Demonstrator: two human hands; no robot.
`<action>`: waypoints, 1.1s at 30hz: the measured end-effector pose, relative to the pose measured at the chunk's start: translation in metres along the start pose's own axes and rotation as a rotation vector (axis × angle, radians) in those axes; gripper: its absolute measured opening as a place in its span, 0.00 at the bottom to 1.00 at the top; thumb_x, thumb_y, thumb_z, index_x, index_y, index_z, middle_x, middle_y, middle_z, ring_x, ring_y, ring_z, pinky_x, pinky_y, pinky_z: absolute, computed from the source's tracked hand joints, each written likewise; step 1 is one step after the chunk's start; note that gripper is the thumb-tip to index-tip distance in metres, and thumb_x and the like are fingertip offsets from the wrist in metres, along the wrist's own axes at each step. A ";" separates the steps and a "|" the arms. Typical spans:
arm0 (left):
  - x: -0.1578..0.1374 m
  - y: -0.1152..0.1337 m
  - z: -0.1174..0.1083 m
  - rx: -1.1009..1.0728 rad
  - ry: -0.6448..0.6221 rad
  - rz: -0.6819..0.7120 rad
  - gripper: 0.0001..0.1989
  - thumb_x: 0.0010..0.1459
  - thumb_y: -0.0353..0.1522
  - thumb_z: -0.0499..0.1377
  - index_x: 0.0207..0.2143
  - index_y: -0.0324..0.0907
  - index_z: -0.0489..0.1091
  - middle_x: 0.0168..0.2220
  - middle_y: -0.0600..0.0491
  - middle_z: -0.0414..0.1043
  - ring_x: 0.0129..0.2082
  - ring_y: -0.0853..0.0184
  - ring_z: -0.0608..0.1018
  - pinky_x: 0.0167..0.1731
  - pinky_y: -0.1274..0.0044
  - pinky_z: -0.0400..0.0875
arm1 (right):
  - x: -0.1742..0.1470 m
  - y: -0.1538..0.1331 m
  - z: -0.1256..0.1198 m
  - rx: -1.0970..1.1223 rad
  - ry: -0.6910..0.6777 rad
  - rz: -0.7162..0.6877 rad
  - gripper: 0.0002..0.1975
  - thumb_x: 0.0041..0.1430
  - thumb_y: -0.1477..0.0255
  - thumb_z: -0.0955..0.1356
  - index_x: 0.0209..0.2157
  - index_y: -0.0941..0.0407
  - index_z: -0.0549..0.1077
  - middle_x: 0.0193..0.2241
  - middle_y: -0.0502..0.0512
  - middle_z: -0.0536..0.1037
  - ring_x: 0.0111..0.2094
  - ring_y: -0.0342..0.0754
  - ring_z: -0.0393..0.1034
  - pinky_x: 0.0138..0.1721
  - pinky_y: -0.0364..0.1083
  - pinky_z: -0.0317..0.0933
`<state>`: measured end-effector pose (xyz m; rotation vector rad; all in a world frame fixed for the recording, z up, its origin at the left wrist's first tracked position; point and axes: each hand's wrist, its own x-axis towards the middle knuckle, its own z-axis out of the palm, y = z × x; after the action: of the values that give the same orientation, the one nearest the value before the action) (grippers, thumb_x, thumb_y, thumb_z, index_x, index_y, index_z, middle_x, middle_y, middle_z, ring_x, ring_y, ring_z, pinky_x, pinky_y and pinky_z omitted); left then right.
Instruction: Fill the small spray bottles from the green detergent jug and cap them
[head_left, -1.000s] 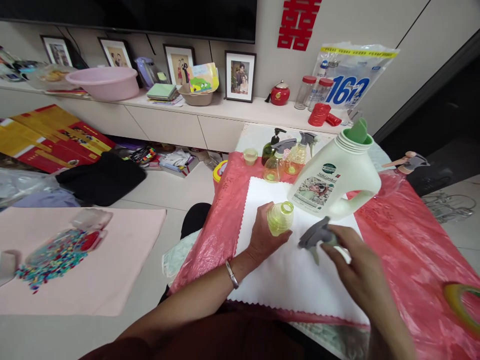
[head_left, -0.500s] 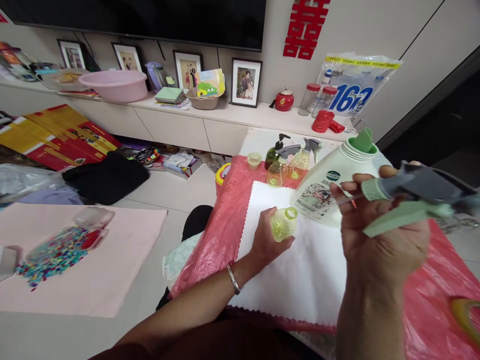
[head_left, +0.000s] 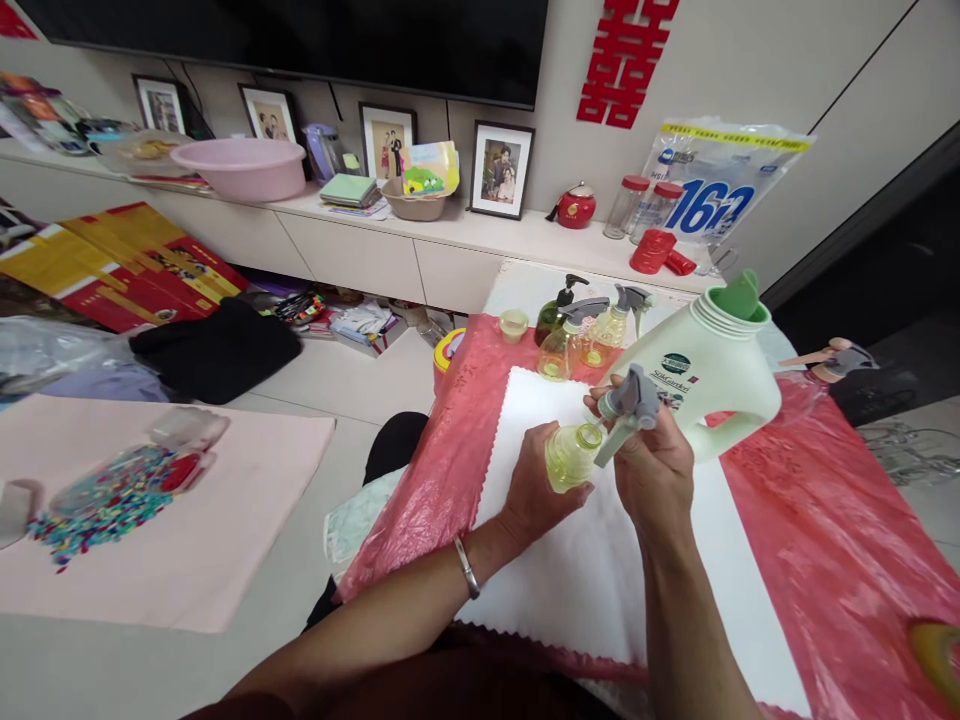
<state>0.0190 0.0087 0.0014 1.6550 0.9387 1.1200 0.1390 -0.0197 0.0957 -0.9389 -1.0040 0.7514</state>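
My left hand (head_left: 536, 485) is wrapped round a small yellow-green clear bottle (head_left: 571, 458), its open mouth facing up and tilted to the right. My right hand (head_left: 656, 450) grips a grey and pale green spray trigger head (head_left: 632, 405), held right at the bottle's mouth. Its thin tube appears to point into the neck, though fingers hide part of it. Below both hands lies a white sheet with scalloped edges (head_left: 570, 580). Just behind my right hand stands a large pale green detergent jug (head_left: 724, 365) with a green funnel-like piece (head_left: 741, 296) in its opening.
Spray bottles (head_left: 561, 350), a dark pump bottle (head_left: 551, 315) and a small cup (head_left: 514, 324) stand at the table's back. Another spray head (head_left: 840, 362) is beyond the jug. A tape roll (head_left: 937, 650) lies at right. Red plastic (head_left: 862, 510) covers the table.
My right hand has brought the spray head from the right, over to the bottle's mouth. My left hand keeps its hold on the bottle, nearly in place. The view has shifted slightly.
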 end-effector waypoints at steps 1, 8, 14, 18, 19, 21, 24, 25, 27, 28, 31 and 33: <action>0.000 0.000 0.000 -0.002 0.003 -0.008 0.43 0.41 0.33 0.72 0.58 0.43 0.56 0.54 0.44 0.66 0.56 0.50 0.73 0.58 0.54 0.71 | -0.003 0.005 -0.003 -0.019 -0.013 0.016 0.20 0.67 0.65 0.75 0.57 0.52 0.74 0.52 0.57 0.71 0.52 0.53 0.70 0.53 0.49 0.69; 0.002 0.000 0.001 0.005 0.002 0.008 0.43 0.40 0.33 0.73 0.57 0.43 0.58 0.54 0.44 0.67 0.57 0.48 0.73 0.58 0.54 0.71 | -0.020 0.022 -0.009 -0.100 -0.024 0.053 0.20 0.67 0.62 0.75 0.56 0.54 0.75 0.53 0.59 0.71 0.55 0.55 0.68 0.53 0.49 0.69; 0.003 0.002 0.002 0.009 0.021 0.011 0.42 0.39 0.30 0.73 0.57 0.43 0.59 0.54 0.45 0.69 0.57 0.49 0.73 0.58 0.55 0.71 | -0.026 0.026 -0.009 -0.144 -0.036 -0.027 0.17 0.69 0.64 0.73 0.56 0.52 0.75 0.52 0.57 0.72 0.53 0.51 0.70 0.54 0.47 0.69; 0.002 0.002 0.002 0.006 0.019 0.008 0.43 0.40 0.31 0.73 0.58 0.43 0.59 0.56 0.44 0.68 0.58 0.49 0.72 0.59 0.55 0.70 | -0.027 0.024 -0.004 -0.265 -0.018 -0.085 0.16 0.68 0.65 0.72 0.54 0.55 0.76 0.51 0.56 0.73 0.54 0.50 0.69 0.54 0.45 0.69; 0.001 0.002 0.002 -0.003 0.018 0.011 0.42 0.41 0.31 0.73 0.58 0.43 0.59 0.56 0.44 0.67 0.58 0.49 0.72 0.59 0.55 0.70 | -0.027 0.023 -0.003 -0.285 -0.010 -0.086 0.16 0.68 0.65 0.72 0.54 0.55 0.76 0.51 0.56 0.73 0.55 0.50 0.69 0.55 0.45 0.68; 0.001 0.002 0.003 -0.018 0.019 0.008 0.42 0.41 0.31 0.73 0.58 0.43 0.59 0.56 0.44 0.67 0.58 0.50 0.73 0.60 0.55 0.70 | -0.028 0.023 -0.002 -0.336 -0.004 -0.078 0.16 0.68 0.63 0.71 0.53 0.56 0.76 0.52 0.57 0.72 0.55 0.51 0.68 0.56 0.46 0.67; 0.001 0.003 0.002 -0.009 0.014 -0.025 0.42 0.41 0.32 0.73 0.58 0.44 0.60 0.56 0.44 0.67 0.57 0.50 0.73 0.59 0.55 0.70 | -0.030 0.026 -0.003 -0.438 -0.006 -0.072 0.19 0.71 0.58 0.69 0.54 0.57 0.75 0.53 0.58 0.71 0.55 0.51 0.68 0.56 0.46 0.66; 0.002 0.004 0.002 -0.001 0.008 -0.032 0.42 0.41 0.33 0.74 0.57 0.44 0.60 0.56 0.44 0.67 0.57 0.50 0.73 0.59 0.55 0.70 | -0.030 0.028 -0.003 -0.462 -0.007 -0.078 0.20 0.71 0.57 0.68 0.54 0.57 0.74 0.53 0.58 0.71 0.55 0.52 0.68 0.55 0.46 0.66; 0.002 0.005 0.002 0.008 -0.005 -0.034 0.41 0.41 0.33 0.74 0.57 0.44 0.61 0.55 0.44 0.68 0.57 0.50 0.73 0.59 0.55 0.70 | -0.031 0.031 -0.003 -0.482 -0.001 -0.085 0.21 0.73 0.56 0.67 0.56 0.57 0.73 0.53 0.58 0.71 0.55 0.51 0.68 0.56 0.46 0.65; 0.002 0.006 0.001 0.003 -0.006 -0.034 0.41 0.42 0.34 0.74 0.57 0.43 0.60 0.54 0.44 0.68 0.57 0.50 0.73 0.59 0.55 0.70 | -0.031 0.032 -0.003 -0.486 0.006 -0.083 0.22 0.73 0.56 0.66 0.56 0.57 0.72 0.53 0.58 0.71 0.55 0.51 0.68 0.56 0.46 0.64; 0.002 0.007 0.000 -0.028 -0.006 -0.038 0.42 0.43 0.37 0.73 0.57 0.41 0.58 0.54 0.41 0.68 0.56 0.49 0.74 0.58 0.54 0.70 | -0.032 0.033 0.001 -0.490 0.025 -0.072 0.23 0.74 0.54 0.65 0.57 0.57 0.71 0.53 0.57 0.71 0.55 0.52 0.68 0.55 0.46 0.64; 0.001 0.007 -0.001 -0.035 -0.015 -0.049 0.42 0.44 0.40 0.73 0.58 0.40 0.58 0.55 0.40 0.67 0.56 0.48 0.74 0.57 0.53 0.71 | -0.033 0.032 0.005 -0.491 0.040 -0.060 0.23 0.74 0.54 0.64 0.57 0.57 0.71 0.53 0.57 0.71 0.56 0.52 0.67 0.54 0.45 0.65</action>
<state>0.0188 0.0083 0.0084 1.6019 0.9402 1.0841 0.1197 -0.0334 0.0557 -1.3319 -1.2023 0.4372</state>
